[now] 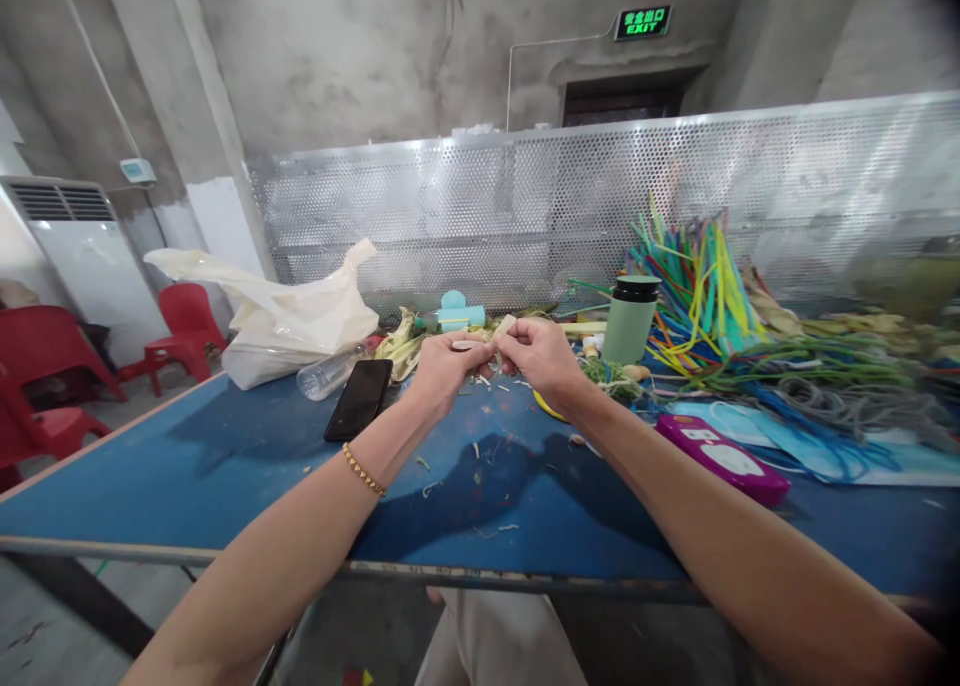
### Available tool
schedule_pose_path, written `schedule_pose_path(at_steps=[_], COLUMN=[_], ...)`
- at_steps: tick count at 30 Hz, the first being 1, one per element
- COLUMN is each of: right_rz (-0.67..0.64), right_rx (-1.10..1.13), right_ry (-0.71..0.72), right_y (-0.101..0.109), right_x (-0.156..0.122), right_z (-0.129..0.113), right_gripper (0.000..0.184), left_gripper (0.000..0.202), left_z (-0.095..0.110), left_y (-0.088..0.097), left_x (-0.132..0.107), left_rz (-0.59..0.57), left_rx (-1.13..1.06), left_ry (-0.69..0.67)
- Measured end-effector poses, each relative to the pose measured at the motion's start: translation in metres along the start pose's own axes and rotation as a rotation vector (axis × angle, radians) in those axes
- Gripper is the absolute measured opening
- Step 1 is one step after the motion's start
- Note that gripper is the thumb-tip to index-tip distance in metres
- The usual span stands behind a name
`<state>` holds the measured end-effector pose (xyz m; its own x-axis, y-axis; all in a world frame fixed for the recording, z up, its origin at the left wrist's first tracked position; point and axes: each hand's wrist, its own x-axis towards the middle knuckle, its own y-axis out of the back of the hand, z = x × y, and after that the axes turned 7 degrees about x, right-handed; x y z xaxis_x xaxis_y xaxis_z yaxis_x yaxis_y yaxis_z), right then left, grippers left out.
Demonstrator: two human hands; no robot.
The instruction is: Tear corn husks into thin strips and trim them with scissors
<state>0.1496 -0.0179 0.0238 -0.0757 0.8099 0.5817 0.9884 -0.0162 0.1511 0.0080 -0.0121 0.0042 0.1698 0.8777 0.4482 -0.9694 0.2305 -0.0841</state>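
Blue table (255, 486) below; hands (541, 354) pinch pale strip (505, 325), one end pointing up-right.

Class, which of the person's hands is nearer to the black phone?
Left. The left hand is just right of the phone and a little farther up the table; the right hand lies beyond it, farther right.
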Motion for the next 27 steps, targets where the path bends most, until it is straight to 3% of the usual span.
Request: schedule_pose_path(at_steps=[5,10,14,18,27], right_rz=[-0.165,-0.269,-0.285,-0.186,-0.197], right_rx=[-0.092,-0.081,-0.078,-0.111,-0.221], right_ry=[0.039,0.029,0.046,0.063,0.104], right_y=[0.013,0.020,0.020,0.020,0.018], right_x=[0.002,0.003,0.005,0.006,0.005], right_z=[-0.010,-0.012,-0.009,-0.011,-0.006], right_gripper=[0.009,0.011,0.015,0.025,0.015], left_gripper=[0.020,0.018,0.017,0.019,0.021], left_z=[0.009,0.013,0.013,0.013,0.002], left_y=[0.002,0.003,0.003,0.002,-0.003], left_x=[-0.001,-0.002,-0.002,-0.001,-0.003], left_rz=[-0.097,-0.136,-0.051,0.020,-0.042], left_rx=[-0.055,-0.020,-0.045,-0.096,-0.079], left_ry=[0.113,0.115,0.130,0.127,0.090])
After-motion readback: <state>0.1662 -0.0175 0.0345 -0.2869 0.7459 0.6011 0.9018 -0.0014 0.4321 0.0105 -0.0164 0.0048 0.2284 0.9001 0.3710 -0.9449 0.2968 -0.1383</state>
